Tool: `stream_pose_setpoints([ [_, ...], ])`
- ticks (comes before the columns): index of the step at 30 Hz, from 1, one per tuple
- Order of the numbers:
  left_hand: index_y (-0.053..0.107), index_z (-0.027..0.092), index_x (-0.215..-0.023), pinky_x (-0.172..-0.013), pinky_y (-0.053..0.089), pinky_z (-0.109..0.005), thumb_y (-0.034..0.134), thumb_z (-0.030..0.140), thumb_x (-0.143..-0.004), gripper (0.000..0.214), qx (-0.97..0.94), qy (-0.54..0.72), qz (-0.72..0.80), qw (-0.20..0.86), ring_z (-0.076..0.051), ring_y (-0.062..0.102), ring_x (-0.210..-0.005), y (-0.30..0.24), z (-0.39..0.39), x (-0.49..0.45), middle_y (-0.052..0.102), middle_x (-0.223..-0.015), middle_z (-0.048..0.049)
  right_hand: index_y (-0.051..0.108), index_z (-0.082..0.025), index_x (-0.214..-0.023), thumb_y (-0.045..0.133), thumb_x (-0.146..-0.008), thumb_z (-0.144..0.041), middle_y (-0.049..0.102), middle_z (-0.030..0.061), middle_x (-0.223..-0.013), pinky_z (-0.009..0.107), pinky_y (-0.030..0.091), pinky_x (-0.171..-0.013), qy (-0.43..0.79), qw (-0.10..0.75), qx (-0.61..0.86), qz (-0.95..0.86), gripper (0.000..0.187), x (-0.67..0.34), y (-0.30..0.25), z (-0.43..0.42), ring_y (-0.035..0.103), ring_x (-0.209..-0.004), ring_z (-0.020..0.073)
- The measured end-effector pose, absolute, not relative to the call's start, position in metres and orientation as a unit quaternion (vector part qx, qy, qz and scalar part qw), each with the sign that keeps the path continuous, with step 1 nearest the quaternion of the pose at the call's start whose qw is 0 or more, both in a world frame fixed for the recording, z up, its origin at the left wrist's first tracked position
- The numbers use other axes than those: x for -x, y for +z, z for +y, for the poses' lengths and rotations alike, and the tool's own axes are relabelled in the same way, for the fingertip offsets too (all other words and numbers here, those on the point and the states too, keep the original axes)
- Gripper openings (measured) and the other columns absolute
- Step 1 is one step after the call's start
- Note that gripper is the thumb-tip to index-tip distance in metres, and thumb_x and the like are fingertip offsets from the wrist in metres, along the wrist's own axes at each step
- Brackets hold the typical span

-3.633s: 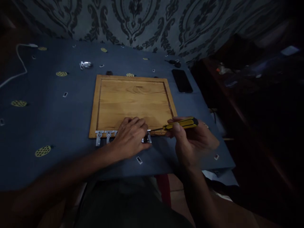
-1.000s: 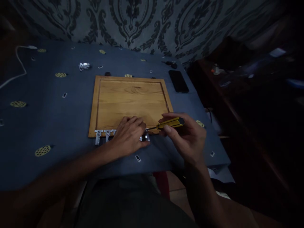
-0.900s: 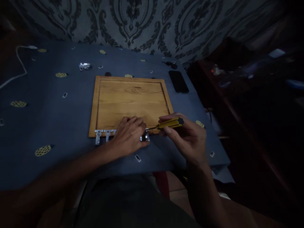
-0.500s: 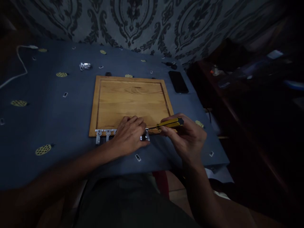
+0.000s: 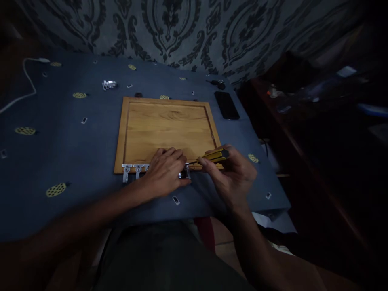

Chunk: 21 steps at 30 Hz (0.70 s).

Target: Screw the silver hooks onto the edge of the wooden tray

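Observation:
A framed wooden panel [image 5: 169,125] lies flat on the table. Along its near edge sit several metal cabinet hinges, among them one at the left corner [image 5: 126,173]. My left hand [image 5: 166,171] is closed over the near edge, fingers and thumb about another hinge [image 5: 185,173] that they partly hide. In my right hand [image 5: 235,173] is a screwdriver [image 5: 214,156] with a yellow and black handle, held between thumb and fingers. Its shaft slants down to the left, and the tip is close to that hinge by my left fingers; exact contact cannot be made out.
A loose metal hinge [image 5: 110,84] lies behind the panel on the left. To the right are a black phone [image 5: 226,105] and a small dark object like keys [image 5: 218,84]. A white cable [image 5: 28,81] runs along the far left. The patterned wall [image 5: 169,32] rises behind the table.
My right hand has shifted a little to the left with the screwdriver, whose handle now sits slightly closer to the hinge. My left hand stays in place.

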<state>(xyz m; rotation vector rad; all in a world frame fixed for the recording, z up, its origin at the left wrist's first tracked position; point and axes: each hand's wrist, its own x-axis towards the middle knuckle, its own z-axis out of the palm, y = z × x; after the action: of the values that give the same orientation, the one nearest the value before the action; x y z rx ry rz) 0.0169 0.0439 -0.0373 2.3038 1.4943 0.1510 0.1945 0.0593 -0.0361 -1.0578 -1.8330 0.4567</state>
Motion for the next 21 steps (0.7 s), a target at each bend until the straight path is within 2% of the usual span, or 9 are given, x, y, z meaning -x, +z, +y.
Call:
stream_pose_setpoints([
  [2,0.066,0.013,-0.11,-0.102,0.04,-0.044,0.074,0.046,-0.092,0.039,-0.82,0.055,0.534,0.199,-0.031,0.058,-0.118,-0.038,0.044,-0.016,0.067,-0.115,-0.0113,0.065,-0.025,-0.077,0.078,-0.088,-0.035,0.063,-0.0027,-0.07,0.03,0.049,-0.057,0.175,0.496,0.442,-0.727,0.02,-0.193,-0.035,0.057,0.06,-0.062,0.0152],
  [4,0.066,0.013,-0.109,-0.101,0.04,-0.043,0.074,0.047,-0.092,0.039,-0.821,0.059,0.53,0.203,-0.031,0.058,-0.119,-0.039,0.043,-0.015,0.066,-0.116,-0.0112,0.07,-0.027,-0.085,0.077,-0.09,-0.037,0.067,-0.0016,-0.074,0.032,0.051,-0.055,0.141,0.565,0.446,-0.68,0.013,-0.191,-0.032,0.055,0.061,-0.06,0.0158],
  [7,0.066,0.014,-0.107,-0.099,0.041,-0.043,0.074,0.045,-0.092,0.035,-0.826,0.07,0.523,0.198,-0.031,0.058,-0.117,-0.041,0.042,-0.014,0.067,-0.116,-0.0107,0.071,-0.027,-0.087,0.076,-0.091,-0.042,0.066,-0.0025,-0.071,0.031,0.048,-0.047,0.104,0.645,0.433,-0.621,0.017,-0.192,-0.024,0.054,0.057,-0.049,0.0134],
  [9,0.066,0.014,-0.105,-0.097,0.042,-0.043,0.074,0.044,-0.092,0.033,-0.827,0.076,0.522,0.195,-0.03,0.059,-0.114,-0.041,0.042,-0.014,0.067,-0.113,-0.0103,0.071,-0.027,-0.086,0.075,-0.091,-0.045,0.065,-0.0032,-0.067,0.031,0.048,-0.046,0.114,0.636,0.438,-0.625,0.019,-0.194,-0.023,0.054,0.058,-0.047,0.0136],
  [14,0.066,0.015,-0.103,-0.097,0.041,-0.041,0.076,0.045,-0.09,0.035,-0.823,0.071,0.529,0.196,-0.03,0.059,-0.112,-0.039,0.043,-0.015,0.066,-0.109,-0.0092,0.071,-0.03,-0.09,0.074,-0.093,-0.041,0.067,-0.0019,-0.073,0.032,0.052,-0.055,0.165,0.531,0.47,-0.685,0.013,-0.202,-0.036,0.051,0.063,-0.061,0.0169],
  [18,0.066,0.015,-0.106,-0.098,0.041,-0.042,0.076,0.046,-0.091,0.036,-0.821,0.057,0.533,0.198,-0.03,0.059,-0.115,-0.037,0.043,-0.016,0.066,-0.112,-0.0098,0.07,-0.031,-0.091,0.075,-0.093,-0.036,0.067,-0.0017,-0.078,0.034,0.053,-0.063,0.148,0.521,0.463,-0.701,0.007,-0.203,-0.044,0.052,0.065,-0.068,0.018],
  [21,0.066,0.015,-0.107,-0.099,0.041,-0.043,0.076,0.046,-0.091,0.036,-0.822,0.054,0.532,0.197,-0.03,0.06,-0.114,-0.036,0.043,-0.017,0.067,-0.113,-0.01,0.069,-0.029,-0.089,0.074,-0.093,-0.035,0.065,-0.0019,-0.077,0.033,0.052,-0.062,0.159,0.515,0.465,-0.703,0.009,-0.202,-0.047,0.054,0.063,-0.067,0.0171],
])
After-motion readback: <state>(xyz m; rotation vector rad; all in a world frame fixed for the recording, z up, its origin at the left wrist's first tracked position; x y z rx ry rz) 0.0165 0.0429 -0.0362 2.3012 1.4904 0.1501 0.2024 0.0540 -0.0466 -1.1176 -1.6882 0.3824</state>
